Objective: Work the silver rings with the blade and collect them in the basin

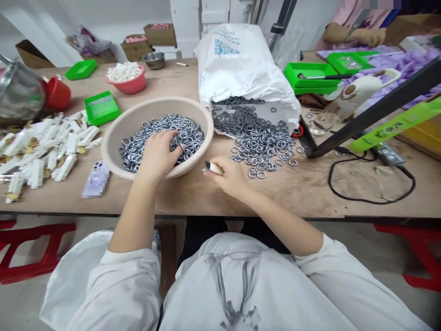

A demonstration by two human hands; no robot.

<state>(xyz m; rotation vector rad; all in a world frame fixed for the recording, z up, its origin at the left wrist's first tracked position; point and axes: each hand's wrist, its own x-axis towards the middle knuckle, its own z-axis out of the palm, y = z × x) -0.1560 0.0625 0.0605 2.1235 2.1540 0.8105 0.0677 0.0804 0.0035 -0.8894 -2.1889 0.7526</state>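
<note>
My left hand (160,154) rests palm down on metal rings (161,124) inside a wide beige basin (112,138). Its thumb and index finger are apart among the rings; the other fingertips are partly hidden. Just right of the basin, my right hand (232,177) is closed around a small pale piece with a dark end (215,168), whose kind I cannot make out. More rings (265,145) spill onto the table from an open white sack (241,59), close to my right hand.
White plastic pieces (37,147) and a phone (96,179) lie left. Green trays (102,108) and a pink bowl (127,83) stand behind. At right are a dark bar (372,108), a black cable (365,200) and another person's hand (374,37).
</note>
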